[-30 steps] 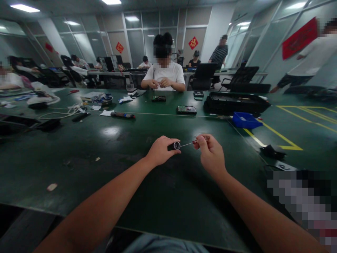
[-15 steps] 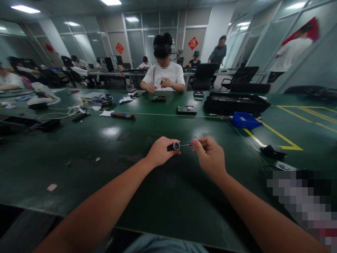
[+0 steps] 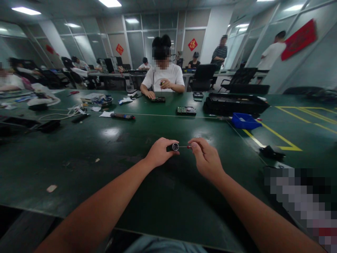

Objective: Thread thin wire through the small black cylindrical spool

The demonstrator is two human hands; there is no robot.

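Note:
My left hand (image 3: 158,153) grips a short black cylinder (image 3: 174,147) between thumb and fingers. The cylinder's round, silver-rimmed open end faces me, with dark detail inside that is too small to make out. My right hand (image 3: 206,154) is closed on a screwdriver (image 3: 188,147) with a reddish handle, most of which the fingers hide. Its thin metal shaft points left and meets the cylinder's end. Whether the tip is inside or only touching, I cannot tell. Both hands are above the green table (image 3: 147,207).
Across the table a person (image 3: 164,75) works on a small circuit-board device (image 3: 158,99). Nearer lie a hard drive (image 3: 186,110), a black tray (image 3: 235,103), a blue bin (image 3: 244,121) and a pen-like tool (image 3: 122,116). Cables and papers lie at left.
My right hand has moved a little left and turned, bringing the screwdriver level. My left hand stays nearly still. The person opposite has lowered both hands to the device; someone at right walks away.

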